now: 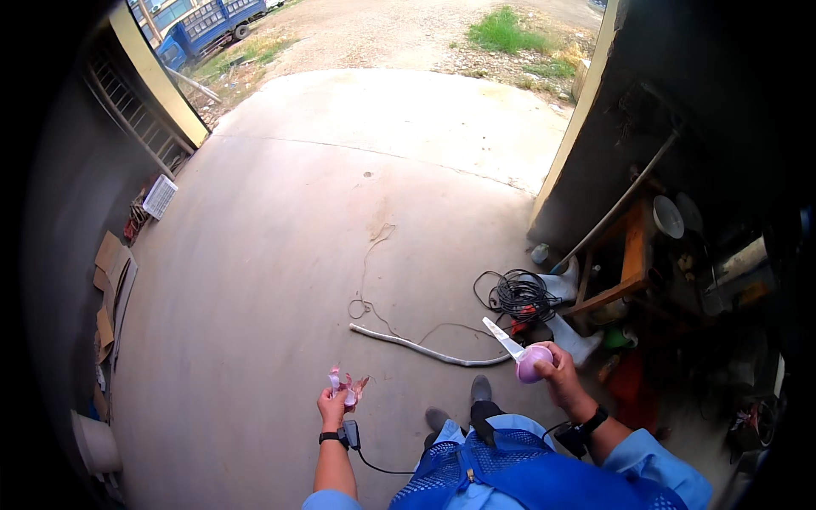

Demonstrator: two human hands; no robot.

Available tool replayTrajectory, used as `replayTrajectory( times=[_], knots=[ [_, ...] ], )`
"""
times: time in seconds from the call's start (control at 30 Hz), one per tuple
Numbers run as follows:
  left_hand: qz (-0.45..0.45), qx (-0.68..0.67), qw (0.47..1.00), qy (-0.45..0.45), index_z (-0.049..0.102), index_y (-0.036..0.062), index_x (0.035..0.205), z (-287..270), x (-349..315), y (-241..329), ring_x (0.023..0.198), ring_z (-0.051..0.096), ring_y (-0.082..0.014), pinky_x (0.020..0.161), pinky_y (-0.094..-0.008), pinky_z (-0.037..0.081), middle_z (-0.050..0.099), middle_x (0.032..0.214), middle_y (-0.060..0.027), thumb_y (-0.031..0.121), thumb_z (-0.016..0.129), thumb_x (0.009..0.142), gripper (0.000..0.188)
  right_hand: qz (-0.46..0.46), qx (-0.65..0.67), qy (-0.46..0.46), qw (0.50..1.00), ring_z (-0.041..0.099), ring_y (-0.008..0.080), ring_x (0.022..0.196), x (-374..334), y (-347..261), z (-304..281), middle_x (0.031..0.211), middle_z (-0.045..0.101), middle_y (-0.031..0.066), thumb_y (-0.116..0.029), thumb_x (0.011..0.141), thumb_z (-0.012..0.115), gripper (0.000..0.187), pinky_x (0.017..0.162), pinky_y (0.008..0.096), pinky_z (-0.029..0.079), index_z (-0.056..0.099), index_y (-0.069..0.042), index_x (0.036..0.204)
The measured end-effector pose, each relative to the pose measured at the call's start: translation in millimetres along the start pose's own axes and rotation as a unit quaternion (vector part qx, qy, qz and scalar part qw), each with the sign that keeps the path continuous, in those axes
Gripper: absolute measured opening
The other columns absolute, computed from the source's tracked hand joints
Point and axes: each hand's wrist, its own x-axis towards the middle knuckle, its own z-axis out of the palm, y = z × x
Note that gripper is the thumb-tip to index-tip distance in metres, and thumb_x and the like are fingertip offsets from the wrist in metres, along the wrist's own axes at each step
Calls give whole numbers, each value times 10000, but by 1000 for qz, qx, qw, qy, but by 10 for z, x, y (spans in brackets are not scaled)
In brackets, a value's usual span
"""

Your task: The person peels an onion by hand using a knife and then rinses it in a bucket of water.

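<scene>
My right hand [557,376] is closed around a rounded pink-purple red onion [533,364]. A white, tapered, knife-like blade [503,337] sticks out from beside the onion toward the upper left; its handle is hidden by the hand and onion. To the left, my left hand [332,406] pinches several curled, papery pieces of onion skin [349,389], pink and reddish. The two hands are well apart, both held out over the floor in front of my body.
On the concrete floor [255,280] ahead lie a bent grey pipe [425,350], a thin cord [364,272] and a coil of black cable [517,296]. White boots [575,338] and a wooden stand [625,259] are at right. Cardboard [110,285] and a white bucket [95,442] line the left wall.
</scene>
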Motion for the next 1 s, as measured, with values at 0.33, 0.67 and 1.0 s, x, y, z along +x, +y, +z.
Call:
replayTrajectory(
  times=[0.33,0.67,1.0],
  knots=[
    [-84,43,995,-16,634,-11,937,-89,767,-331,701,667,-176,620,-341,568,686,841,-84,52,741,767,211,-5,-54,73,996,628,141,946,729,-94,343,1028,650,80,-496,755,779,667,870,299,506,585,-1,1158],
    [-119,50,991,-44,616,-49,938,-496,2007,114,675,694,-241,566,-431,590,692,844,-149,-30,707,757,203,-34,9,123,992,615,122,932,1151,-42,1434,1027,645,61,-410,780,790,565,853,285,508,609,-5,1129],
    [-17,-87,962,-258,585,-16,1046,1550,2726,2385,747,707,-221,615,-382,625,678,932,-118,38,713,826,260,-47,29,149,987,622,131,939,1768,-204,1538,1030,645,71,-435,766,788,609,867,288,506,595,4,1143]
  ],
)
